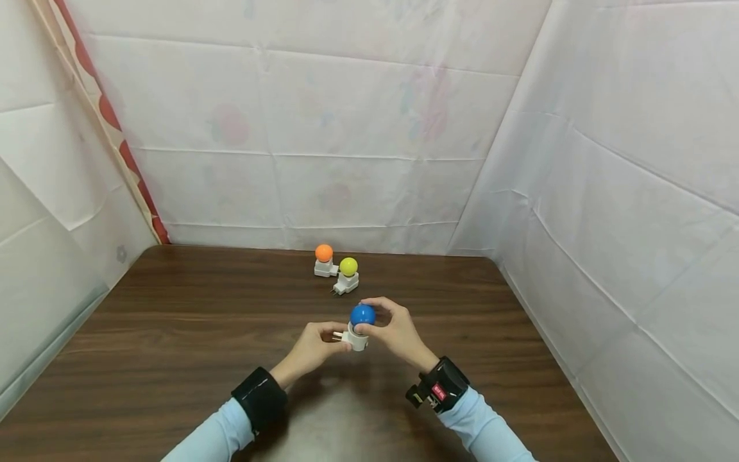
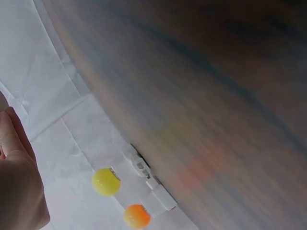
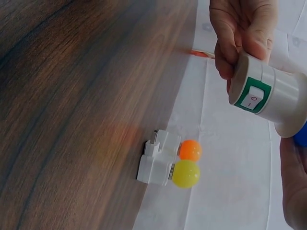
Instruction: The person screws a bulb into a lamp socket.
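Above the table, my left hand (image 1: 317, 345) grips a white plug-in lamp socket (image 1: 358, 340) near its plug pins. My right hand (image 1: 398, 330) pinches a blue bulb (image 1: 362, 314) that stands at the mouth of this socket. Whether the bulb is fully seated cannot be told. On the socket's side, the right wrist view shows a switch (image 3: 253, 97) with a green surround. In the left wrist view only part of the left hand (image 2: 21, 182) appears, and the socket is out of sight there.
Beyond the hands, a yellow-green bulb (image 1: 349, 267) in a white socket (image 1: 346, 283) lies on the brown table (image 1: 202, 333). Behind it is an orange bulb (image 1: 324, 253) in another white socket (image 1: 326, 268). White sheets (image 1: 346, 128) hang around the table's back and sides.
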The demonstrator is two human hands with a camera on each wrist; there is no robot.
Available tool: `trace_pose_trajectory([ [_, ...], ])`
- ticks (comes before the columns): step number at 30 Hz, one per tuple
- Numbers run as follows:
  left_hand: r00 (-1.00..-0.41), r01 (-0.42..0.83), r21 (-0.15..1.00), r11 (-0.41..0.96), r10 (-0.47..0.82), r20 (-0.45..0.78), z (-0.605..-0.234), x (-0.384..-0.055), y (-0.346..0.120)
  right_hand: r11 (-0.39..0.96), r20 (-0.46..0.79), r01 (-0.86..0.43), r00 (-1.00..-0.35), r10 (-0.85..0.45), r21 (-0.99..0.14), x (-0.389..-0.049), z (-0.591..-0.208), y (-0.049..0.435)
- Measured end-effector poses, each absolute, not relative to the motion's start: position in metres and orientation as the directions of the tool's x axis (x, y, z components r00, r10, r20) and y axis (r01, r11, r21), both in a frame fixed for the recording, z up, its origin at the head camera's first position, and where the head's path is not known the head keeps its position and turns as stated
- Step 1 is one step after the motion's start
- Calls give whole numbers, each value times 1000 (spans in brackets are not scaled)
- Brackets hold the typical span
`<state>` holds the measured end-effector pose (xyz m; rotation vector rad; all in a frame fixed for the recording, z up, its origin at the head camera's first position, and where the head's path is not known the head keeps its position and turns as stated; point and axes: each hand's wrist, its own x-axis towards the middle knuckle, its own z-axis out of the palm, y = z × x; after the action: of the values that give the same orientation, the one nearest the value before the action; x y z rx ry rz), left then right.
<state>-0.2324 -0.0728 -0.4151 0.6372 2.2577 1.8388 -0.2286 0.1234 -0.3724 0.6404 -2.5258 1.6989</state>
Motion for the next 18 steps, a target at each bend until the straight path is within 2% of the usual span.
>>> trace_pose_trajectory([
  [9,-883,234,964,127,444,156,-436,-243,-72,302,249,-369,-895,-370,-879,-226,-372,127],
  [14,-867,267,956,124,465,182,-449,-250,-72,234,259,-419,-823,-505,-877,-227,-368,133],
  [18,-861,263,957,124,477,175,-442,-246,-72,218,220,-414,-779,-588,-884,-228,-366,136],
])
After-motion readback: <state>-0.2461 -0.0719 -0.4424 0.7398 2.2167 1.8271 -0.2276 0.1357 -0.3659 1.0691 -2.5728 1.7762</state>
